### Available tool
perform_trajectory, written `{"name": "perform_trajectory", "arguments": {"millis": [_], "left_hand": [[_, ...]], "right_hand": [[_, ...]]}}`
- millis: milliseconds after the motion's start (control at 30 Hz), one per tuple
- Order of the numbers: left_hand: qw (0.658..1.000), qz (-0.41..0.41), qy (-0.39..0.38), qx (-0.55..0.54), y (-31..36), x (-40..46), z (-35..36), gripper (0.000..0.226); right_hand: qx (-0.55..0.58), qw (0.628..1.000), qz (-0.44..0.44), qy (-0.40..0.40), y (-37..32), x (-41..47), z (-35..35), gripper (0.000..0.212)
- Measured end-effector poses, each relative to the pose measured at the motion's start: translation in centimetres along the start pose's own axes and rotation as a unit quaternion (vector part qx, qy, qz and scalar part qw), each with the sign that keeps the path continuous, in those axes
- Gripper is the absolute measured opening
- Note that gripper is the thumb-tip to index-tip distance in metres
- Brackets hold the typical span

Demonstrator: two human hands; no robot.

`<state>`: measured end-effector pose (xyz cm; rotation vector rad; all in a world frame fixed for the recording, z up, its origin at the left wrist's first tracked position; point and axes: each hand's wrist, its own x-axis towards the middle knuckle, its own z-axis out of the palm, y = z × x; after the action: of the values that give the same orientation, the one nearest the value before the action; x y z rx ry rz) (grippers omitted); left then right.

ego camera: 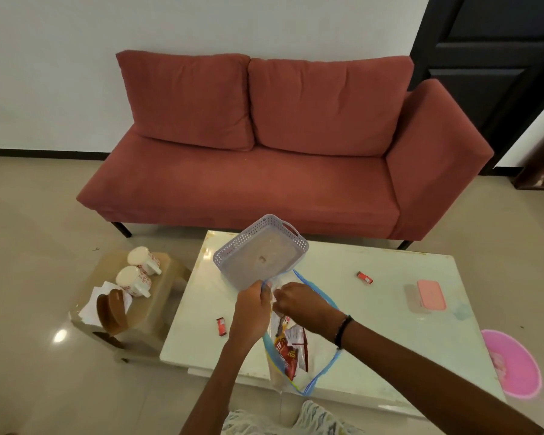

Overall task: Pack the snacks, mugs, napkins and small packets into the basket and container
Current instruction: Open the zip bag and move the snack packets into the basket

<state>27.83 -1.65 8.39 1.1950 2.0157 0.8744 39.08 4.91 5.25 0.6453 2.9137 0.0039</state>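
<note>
Crowding both hands: tilted basket, snack bag.

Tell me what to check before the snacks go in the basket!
1. Left hand grips the lavender basket: ok.
2. Basket level: not ok, it is tilted up off the white table.
3. Basket empty: ok.
4. Right hand holds the zip bag open: cannot tell, fingers sit at its rim.
5. Snack packets out of the bag: not ok.
6. Two small red packets gathered: not ok, loose on the table.
</note>
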Motion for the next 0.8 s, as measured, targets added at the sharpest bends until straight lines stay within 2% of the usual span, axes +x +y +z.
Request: {"name": "perform_trajectory", "arguments": {"millis": [100,233,367,533,700,800], "left_hand": [[1.0,-0.018,0.016,-0.013,-0.5,1.2,0.0,0.032],[0.996,-0.061,0.03,-0.052,-0.5,3.2,-0.6,0.033],[0.985,-0.113,0.072,-0.108,-0.3,6.2,-1.3,0.03],[0.96,-0.185,0.112,-0.18,-0.8,11.5,-2.3,0.04],[0.942,-0.205,0.165,-0.206,-1.4,17.5,-3.0,0.045],[0.938,-0.212,0.173,-0.215,-1.8,20.9,-2.9,0.046]], "right_hand": [[0.089,0.995,0.036,0.017,1.0,-0.4,-2.9,0.013],[0.161,0.98,0.104,0.051,3.1,-0.4,-7.0,0.023],[0.259,0.944,0.175,0.11,6.3,0.3,-9.1,0.02],[0.306,0.878,0.278,0.242,10.0,2.6,-10.4,0.014],[0.314,0.817,0.325,0.359,13.8,6.6,-11.2,0.01],[0.293,0.796,0.354,0.395,16.3,9.6,-11.1,0.011]]}}
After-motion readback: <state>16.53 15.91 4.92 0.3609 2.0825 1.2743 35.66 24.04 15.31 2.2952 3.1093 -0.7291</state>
